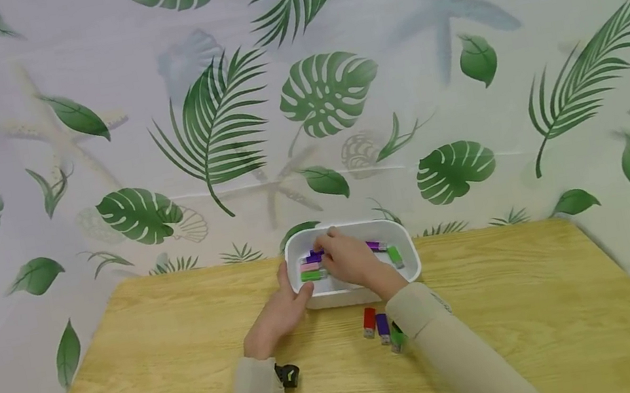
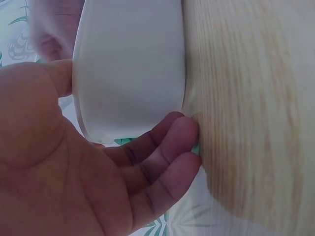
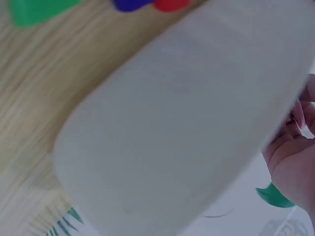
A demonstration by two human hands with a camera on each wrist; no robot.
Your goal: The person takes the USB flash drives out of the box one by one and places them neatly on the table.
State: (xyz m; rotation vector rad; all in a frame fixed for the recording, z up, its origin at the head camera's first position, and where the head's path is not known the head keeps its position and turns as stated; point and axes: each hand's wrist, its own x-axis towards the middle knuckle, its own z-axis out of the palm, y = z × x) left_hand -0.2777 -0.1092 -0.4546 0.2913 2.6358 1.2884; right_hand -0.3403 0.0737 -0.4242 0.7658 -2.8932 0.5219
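A white plastic tray (image 1: 343,298) stands at the table's back edge. My left hand (image 1: 278,315) grips its left end; in the left wrist view the thumb lies at the rim and the curled fingers (image 2: 179,140) touch the lower wall. My right hand (image 1: 352,258) reaches inside, fingers bent down near the left part. Whether it pinches something is hidden. Inside lie a green USB stick (image 1: 312,276), a pink USB stick (image 1: 309,267), purple USB sticks (image 1: 376,246) and another green USB stick (image 1: 395,256) at the right end.
In front of the tray, a red USB stick (image 1: 369,322), a purple USB stick (image 1: 383,329) and a green USB stick (image 1: 397,339) lie on the wooden table (image 1: 164,378), close to my right sleeve (image 1: 433,315). A leaf-patterned cloth (image 1: 348,170) hangs right behind the tray.
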